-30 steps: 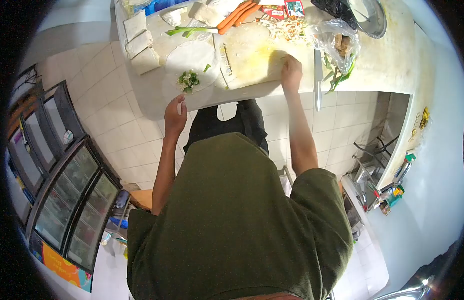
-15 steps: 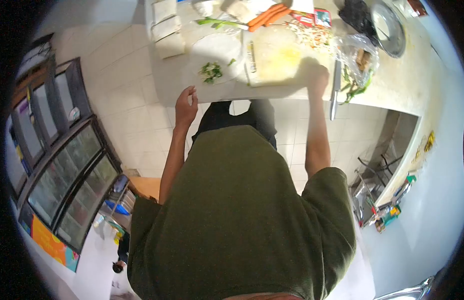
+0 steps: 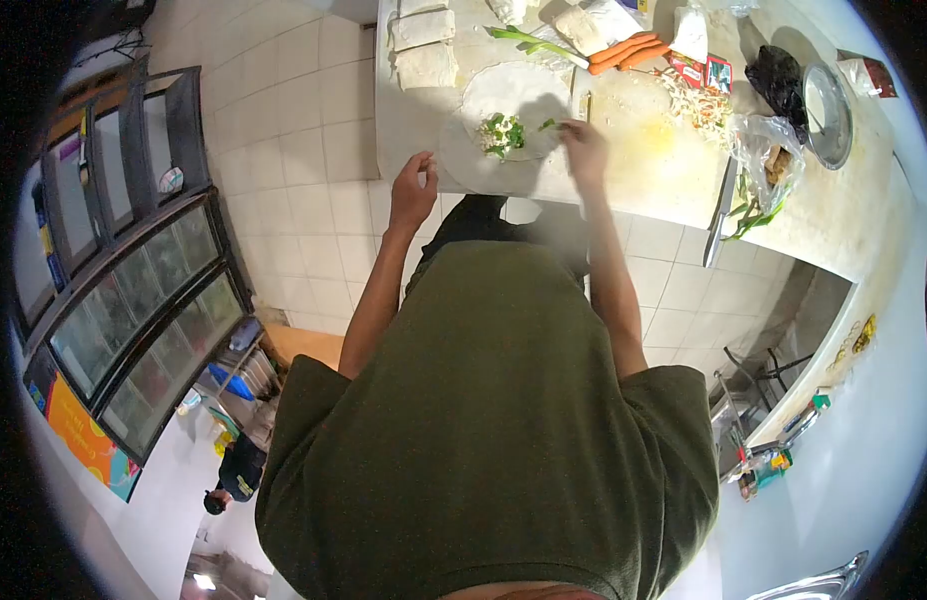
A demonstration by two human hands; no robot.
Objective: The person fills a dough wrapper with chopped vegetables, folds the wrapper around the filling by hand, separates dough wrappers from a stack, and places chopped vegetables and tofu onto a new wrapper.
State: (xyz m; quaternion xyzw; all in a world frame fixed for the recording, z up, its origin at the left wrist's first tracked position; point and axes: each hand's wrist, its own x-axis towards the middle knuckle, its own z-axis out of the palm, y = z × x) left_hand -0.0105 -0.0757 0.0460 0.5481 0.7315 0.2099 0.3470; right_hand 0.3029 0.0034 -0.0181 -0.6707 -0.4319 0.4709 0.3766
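Observation:
A round, thin pale wrapper (image 3: 483, 88) lies near the front edge of the table. On it sits a small heap of chopped greens and whitish bits (image 3: 501, 136). My right hand (image 3: 584, 153) is over the wrapper's right side, fingertips pinched at a small piece of green leaf (image 3: 549, 124); whether the leaf is lifted cannot be made out. At the table's front edge, left of the wrapper, my left hand (image 3: 413, 192) hovers with loosely bent fingers and nothing in it. To the right of the wrapper is a yellowish cutting board (image 3: 633, 150).
Carrots (image 3: 628, 52) and a spring onion (image 3: 533, 43) lie behind the board, shredded vegetables (image 3: 698, 105) at its right. A knife (image 3: 721, 210) overhangs the front edge. A plastic bag (image 3: 768, 150), metal bowl (image 3: 828, 115) and stacked pale sheets (image 3: 426, 65) surround these.
My right hand has moved left from the board's right side to the wrapper. More whitish bits show on the heap. The view has shifted left, so the table appears farther right.

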